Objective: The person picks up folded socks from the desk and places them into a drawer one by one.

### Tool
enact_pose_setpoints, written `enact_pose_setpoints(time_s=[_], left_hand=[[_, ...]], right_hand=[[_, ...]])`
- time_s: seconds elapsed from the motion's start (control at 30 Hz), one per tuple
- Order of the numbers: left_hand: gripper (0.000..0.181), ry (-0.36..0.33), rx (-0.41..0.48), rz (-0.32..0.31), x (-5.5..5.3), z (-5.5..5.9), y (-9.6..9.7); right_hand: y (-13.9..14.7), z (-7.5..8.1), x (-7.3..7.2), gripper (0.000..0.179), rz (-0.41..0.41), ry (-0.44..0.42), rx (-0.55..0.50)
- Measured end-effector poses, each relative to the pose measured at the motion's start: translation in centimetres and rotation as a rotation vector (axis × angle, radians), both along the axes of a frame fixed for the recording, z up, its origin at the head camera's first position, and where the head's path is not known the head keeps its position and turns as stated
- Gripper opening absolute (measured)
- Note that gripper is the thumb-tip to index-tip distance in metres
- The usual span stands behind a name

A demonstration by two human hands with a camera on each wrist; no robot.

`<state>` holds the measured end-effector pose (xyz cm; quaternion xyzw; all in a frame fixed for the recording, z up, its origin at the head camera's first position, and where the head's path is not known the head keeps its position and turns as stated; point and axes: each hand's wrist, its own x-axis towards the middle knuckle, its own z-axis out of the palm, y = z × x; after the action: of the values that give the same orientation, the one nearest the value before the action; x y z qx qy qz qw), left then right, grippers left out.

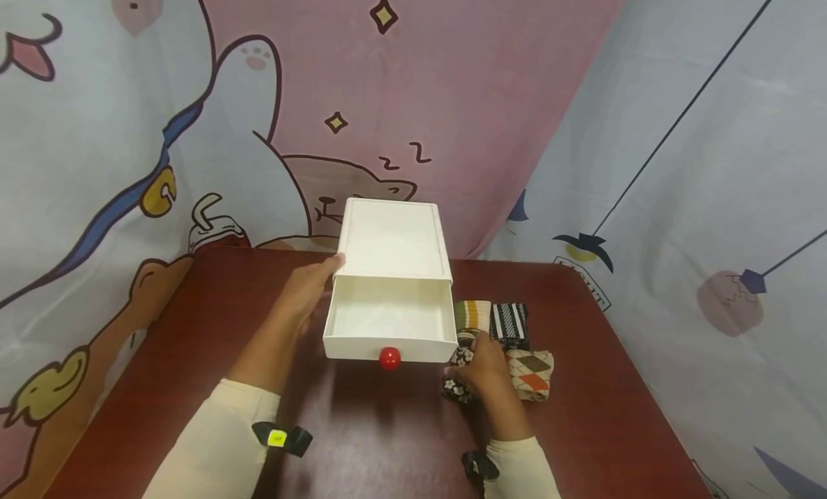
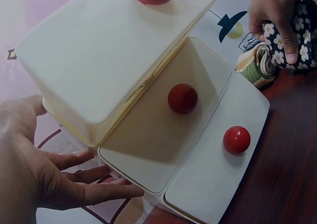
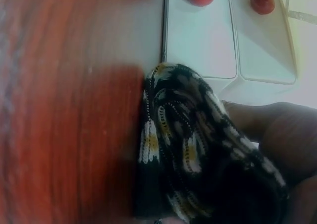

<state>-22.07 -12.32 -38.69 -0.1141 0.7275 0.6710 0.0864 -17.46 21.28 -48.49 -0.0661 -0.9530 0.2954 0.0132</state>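
A white drawer unit (image 1: 393,237) stands on the table with its top drawer (image 1: 392,309) pulled out; the inside shows bare. Red round knobs (image 2: 237,140) sit on its drawer fronts. My left hand (image 1: 304,291) touches the unit's left side with extended fingers, as the left wrist view also shows. On the other side, my right hand (image 1: 484,370) grips a rolled black sock (image 2: 297,38) with white flowers, thumb on one side of it. In the right wrist view this sock (image 3: 198,135) is close over the table, near the drawer fronts.
Beside the right hand lie more rolled socks: a green, yellow and white striped one (image 1: 474,314), a black and white striped one (image 1: 510,324) and a beige argyle one (image 1: 533,373). The dark red table (image 1: 614,427) ends at a cartoon-printed cloth (image 1: 478,90).
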Motion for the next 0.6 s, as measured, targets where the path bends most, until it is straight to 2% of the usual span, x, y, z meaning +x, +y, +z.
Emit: enact_pose_setpoints(time_s=[0.3,0.6], left_hand=[[0.076,-0.008,-0.004,-0.006,-0.1,-0.1,0.0],[0.075,0.000,-0.010,-0.014,-0.1,-0.1,-0.2]], right_hand=[[0.0,0.4,0.2,0.070,0.015,-0.015,-0.006],[0.5,1.3,1.0,0.060,0.044,0.001,-0.050]])
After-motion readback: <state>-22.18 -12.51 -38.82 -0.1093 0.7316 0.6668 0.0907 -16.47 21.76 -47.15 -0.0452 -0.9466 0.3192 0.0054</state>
